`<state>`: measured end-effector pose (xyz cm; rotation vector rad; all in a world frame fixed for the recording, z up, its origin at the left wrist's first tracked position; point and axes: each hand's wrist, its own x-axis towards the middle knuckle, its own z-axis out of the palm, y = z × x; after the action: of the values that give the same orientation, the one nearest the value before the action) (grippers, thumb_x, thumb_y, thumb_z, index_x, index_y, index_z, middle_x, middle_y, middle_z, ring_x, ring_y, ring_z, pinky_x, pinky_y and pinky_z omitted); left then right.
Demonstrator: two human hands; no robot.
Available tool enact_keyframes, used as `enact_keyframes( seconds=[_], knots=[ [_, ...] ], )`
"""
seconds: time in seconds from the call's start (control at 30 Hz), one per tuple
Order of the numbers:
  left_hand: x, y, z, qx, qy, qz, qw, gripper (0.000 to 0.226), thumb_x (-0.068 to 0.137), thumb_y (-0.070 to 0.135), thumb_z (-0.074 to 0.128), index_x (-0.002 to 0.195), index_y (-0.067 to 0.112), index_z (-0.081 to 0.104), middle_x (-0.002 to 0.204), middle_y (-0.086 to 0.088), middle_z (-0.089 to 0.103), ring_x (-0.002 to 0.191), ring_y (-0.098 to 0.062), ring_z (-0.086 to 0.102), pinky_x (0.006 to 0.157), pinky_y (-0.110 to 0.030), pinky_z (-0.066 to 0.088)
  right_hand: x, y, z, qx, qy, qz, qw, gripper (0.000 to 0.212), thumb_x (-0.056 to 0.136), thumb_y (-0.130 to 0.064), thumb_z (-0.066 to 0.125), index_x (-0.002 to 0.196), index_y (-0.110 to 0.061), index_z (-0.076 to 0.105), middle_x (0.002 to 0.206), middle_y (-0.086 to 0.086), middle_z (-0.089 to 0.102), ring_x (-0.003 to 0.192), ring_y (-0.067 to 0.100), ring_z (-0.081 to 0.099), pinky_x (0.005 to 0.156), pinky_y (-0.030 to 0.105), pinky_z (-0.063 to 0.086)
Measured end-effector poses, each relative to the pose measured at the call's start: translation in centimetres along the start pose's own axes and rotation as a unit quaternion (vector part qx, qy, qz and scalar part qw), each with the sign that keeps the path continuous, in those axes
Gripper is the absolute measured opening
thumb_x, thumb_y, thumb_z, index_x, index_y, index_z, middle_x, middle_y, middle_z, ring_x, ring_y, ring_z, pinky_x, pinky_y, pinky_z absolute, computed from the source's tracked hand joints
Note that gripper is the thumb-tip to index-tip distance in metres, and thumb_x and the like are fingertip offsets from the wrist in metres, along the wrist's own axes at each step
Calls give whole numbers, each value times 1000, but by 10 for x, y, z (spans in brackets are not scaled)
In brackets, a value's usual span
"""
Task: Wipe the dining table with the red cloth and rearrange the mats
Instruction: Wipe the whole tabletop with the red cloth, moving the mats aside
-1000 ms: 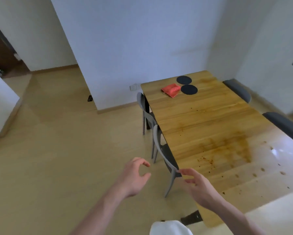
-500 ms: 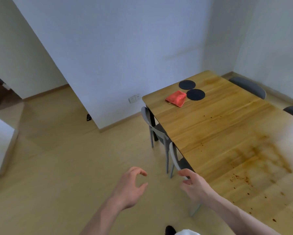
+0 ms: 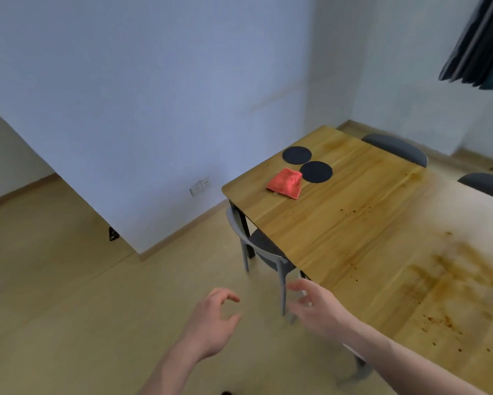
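Red cloth (image 3: 285, 184) lies crumpled near the far left corner of the wooden dining table (image 3: 353, 223), touching the edge of the nearer of two round black mats (image 3: 316, 171); the second mat (image 3: 296, 155) sits just beyond it, close to the table's far end. Neither cloth nor mats are in hand. The left hand (image 3: 211, 320) is held out low over the floor, fingers loosely curled and grasping nothing. The right hand (image 3: 315, 306) is likewise released, fingers relaxed and spread, hovering beside the table's near left edge in front of a grey chair (image 3: 264, 249) tucked under that side. Both hands are well apart from the cloth, a placement consistent with a person walking along the table toward it, arms forward for balance and reach. Brown smears and scattered dark specks cover the near right part of the tabletop, while the area round the cloth appears clean; wiping is judged not yet begun. Two further grey chairs (image 3: 396, 148) stand along the opposite side. First requirement is judged to be picking up the cloth.
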<state>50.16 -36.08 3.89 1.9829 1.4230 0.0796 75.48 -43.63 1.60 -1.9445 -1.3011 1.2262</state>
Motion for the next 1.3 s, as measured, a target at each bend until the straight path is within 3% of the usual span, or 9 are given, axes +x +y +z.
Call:
enact_keyframes(
  seconds=[0.13,0.27,0.4,0.6,0.77,0.87,1.0,1.17,1.3],
  knots=[
    [45,-12,-36,10,-24,50,998,22,95,38,67,116,40,59,129,23,49,123,-2,49,111,-29,40,8,-8,9,42,41,65,996,41,97,-26,66,136,-30,54,126,-12,59,106,4,62,76,18,55],
    [92,-13,-61,28,-76,106,991,25,97,39,64,121,37,59,132,21,47,126,-4,47,111,-29,40,6,-18,19,97,106,113,983,43,95,-32,68,135,-33,55,128,-16,59,111,2,60,85,21,53],
    [136,2,-59,39,-128,145,980,24,96,38,66,119,37,59,131,19,50,124,-4,49,107,-29,42,-6,-11,25,112,185,152,965,39,96,-36,66,133,-36,55,122,-23,58,106,-1,61,81,17,51],
    [203,36,-40,41,-201,212,955,25,96,33,67,120,35,60,125,22,54,116,4,51,107,-25,43,2,10,13,170,243,223,928,38,96,-33,67,132,-36,54,125,-18,60,110,1,60,94,25,53],
    [261,44,-39,61,-224,201,952,23,94,32,69,116,35,62,123,22,55,115,1,55,103,-20,42,48,26,-11,198,249,258,912,36,96,-32,67,130,-36,56,131,-14,58,106,2,63,92,28,57],
    [300,38,-50,87,-215,191,954,22,93,31,69,115,34,63,125,20,53,117,0,54,101,-19,42,91,19,-28,186,234,244,923,38,97,-32,64,134,-35,54,130,-14,58,95,0,62,80,20,55],
    [349,35,-61,125,-205,169,956,24,94,29,68,117,30,63,128,13,51,107,-1,54,90,-16,40,146,-7,-54,183,244,202,931,40,97,-36,64,136,-37,54,130,-17,57,106,1,60,87,22,53],
    [409,41,-52,186,-233,157,942,29,92,34,68,120,31,61,137,11,46,107,-5,56,95,-25,48,180,-25,-73,187,252,185,931,40,96,-40,63,135,-39,54,131,-17,55,110,1,59,77,20,56],
    [458,56,-31,227,-263,168,922,37,93,32,67,128,27,55,147,7,35,87,3,53,68,-14,46,191,-22,-75,178,264,212,924,42,97,-38,62,137,-37,53,136,-19,52,116,2,54,88,24,54]
  ],
)
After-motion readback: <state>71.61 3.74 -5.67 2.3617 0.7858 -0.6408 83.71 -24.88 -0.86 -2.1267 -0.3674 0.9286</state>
